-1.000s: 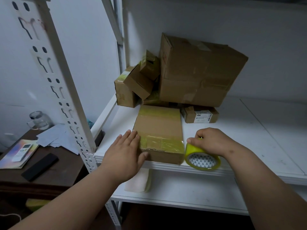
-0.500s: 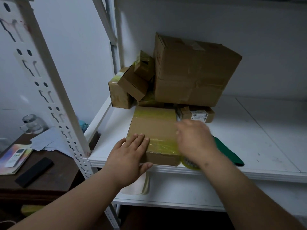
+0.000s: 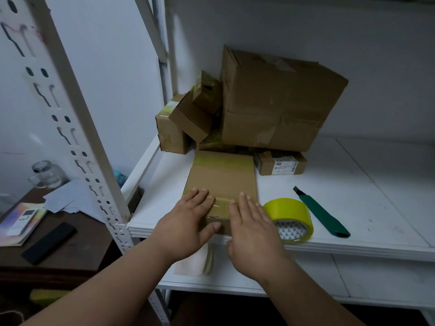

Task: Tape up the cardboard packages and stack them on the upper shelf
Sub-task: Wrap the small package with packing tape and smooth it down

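The flat cardboard package (image 3: 221, 184) lies on the white shelf (image 3: 353, 184) with its long axis running away from the person, its near end at the shelf's front edge and its far end against the pile of other boxes (image 3: 270, 102); both hands sit at that near end, so neither is clearly nearer. The left hand (image 3: 188, 222) rests flat on the taped near-left corner, fingers spread and thumb on the front face, while the right hand (image 3: 251, 229) lies flat with straight fingers at the near-right corner, gripping nothing. The yellow tape roll (image 3: 290, 217) stands just beside the right hand, touched by neither.
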Demonstrator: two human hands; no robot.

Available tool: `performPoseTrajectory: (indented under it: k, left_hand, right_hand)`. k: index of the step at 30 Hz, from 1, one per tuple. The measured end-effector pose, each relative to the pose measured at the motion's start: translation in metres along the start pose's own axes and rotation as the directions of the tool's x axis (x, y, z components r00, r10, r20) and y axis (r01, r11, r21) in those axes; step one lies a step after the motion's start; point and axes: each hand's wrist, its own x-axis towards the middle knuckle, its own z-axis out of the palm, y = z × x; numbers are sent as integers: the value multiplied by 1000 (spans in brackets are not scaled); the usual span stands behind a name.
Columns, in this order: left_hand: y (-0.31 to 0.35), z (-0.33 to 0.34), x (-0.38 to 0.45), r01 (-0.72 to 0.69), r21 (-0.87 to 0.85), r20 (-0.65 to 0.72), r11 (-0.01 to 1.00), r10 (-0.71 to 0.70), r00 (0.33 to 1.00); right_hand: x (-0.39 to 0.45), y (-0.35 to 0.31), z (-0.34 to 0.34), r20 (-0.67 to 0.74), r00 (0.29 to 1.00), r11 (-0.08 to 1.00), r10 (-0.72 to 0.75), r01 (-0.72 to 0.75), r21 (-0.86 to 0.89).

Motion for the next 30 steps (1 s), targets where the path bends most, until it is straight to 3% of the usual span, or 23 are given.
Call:
performPoseTrajectory:
  k: [4, 6, 7, 9, 12, 14, 15, 16, 18, 19, 22, 25, 30]
  left_hand:
    - [0, -2, 7, 36, -96, 40, 995, -32, 999]
    - [-3, -1, 4, 64, -225, -16, 972, -69, 997]
    - [-4, 0, -1, 131, -345, -54, 929, -159, 986]
    - [-1, 2, -8, 260, -620, -20, 740, -346, 938]
    - [5, 3, -10, 284, -817, 85, 501, -383, 920]
    - [7, -3, -8, 298, -843, 129, 448, -370, 920]
    - [8, -7, -8, 310, -825, 143, 472, -357, 923]
    - [8, -9, -7, 333, -749, 130, 573, -366, 922]
    - [6, -6, -4, 324, -369, -14, 871, -354, 935]
    - [8, -2, -4, 234, -151, -92, 960, -249, 964]
    - [23, 3, -6, -8, 148, -22, 989, 11, 1000]
    - [21, 0, -2, -82, 268, 69, 960, 66, 995]
    - [-1, -5, 6, -128, 241, 87, 962, 110, 990]
  right_hand:
    - [6, -13, 1, 6, 998, 996, 69, -69, 62]
    - [6, -13, 3, 1, 997, 993, 73, -73, 92]
    - [4, -13, 4, -3, 998, 993, 68, -67, 96]
    - [3, -13, 5, -2, 997, 993, 72, -71, 91]
    - [7, -16, 2, 32, 994, 991, 102, -105, 84]
    - [9, -18, 2, 29, 993, 986, 112, -115, 122]
    - [9, -19, 2, 17, 994, 983, 112, -114, 146]
    - [9, -19, 3, 4, 994, 981, 107, -106, 161]
    - [9, -21, 5, -10, 996, 988, 89, -87, 130]
    - [10, -22, 6, -12, 996, 991, 86, -84, 107]
    - [10, -23, 9, -48, 997, 995, 64, -60, 83]
    - [8, -18, 10, -78, 997, 996, 4, 3, 92]
    - [5, -8, 1, -66, 997, 993, 28, -20, 120]
